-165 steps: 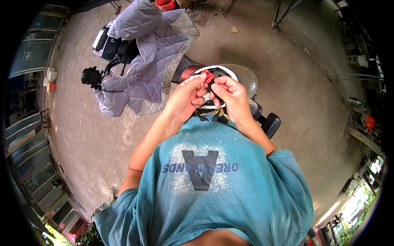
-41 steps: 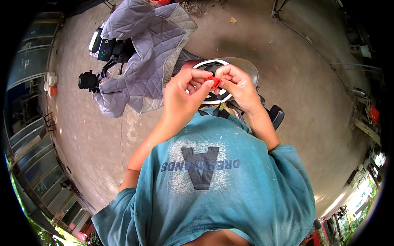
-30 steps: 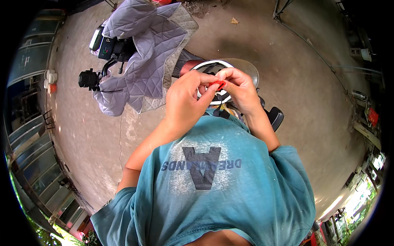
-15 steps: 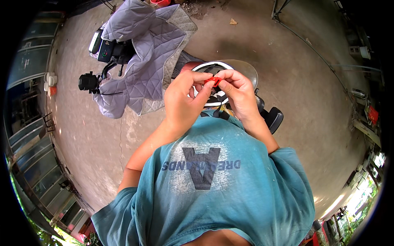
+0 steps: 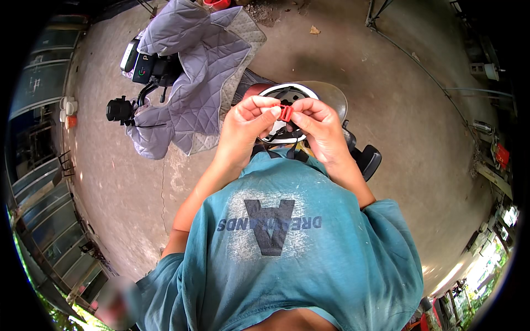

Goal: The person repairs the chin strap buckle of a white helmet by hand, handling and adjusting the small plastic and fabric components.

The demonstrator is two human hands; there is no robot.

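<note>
A small red plastic buckle (image 5: 285, 113) is pinched between my two hands, in front of my chest. My left hand (image 5: 243, 129) grips its left side between thumb and fingers. On the other side, the thumb and fingertips of my right hand (image 5: 320, 128) close on the buckle's right end. Beneath and behind the hands lies a helmet (image 5: 274, 136), hollow side up, with a white rim and dark straps inside; my fingers hide part of it. A black strap (image 5: 297, 154) runs from the helmet area toward my shirt.
The helmet rests over a scooter seat (image 5: 255, 89). A grey quilted cover (image 5: 201, 77) drapes the scooter's front, near black handlebar parts (image 5: 118, 110). A black scooter part (image 5: 368, 160) sticks out at right. White containers (image 5: 68, 106) stand at far left on the concrete floor (image 5: 419, 149).
The buckle has turned, now showing its slotted face. My left hand has shifted slightly, its fingers more curled. A blurred shape has come into view at the lower left.
</note>
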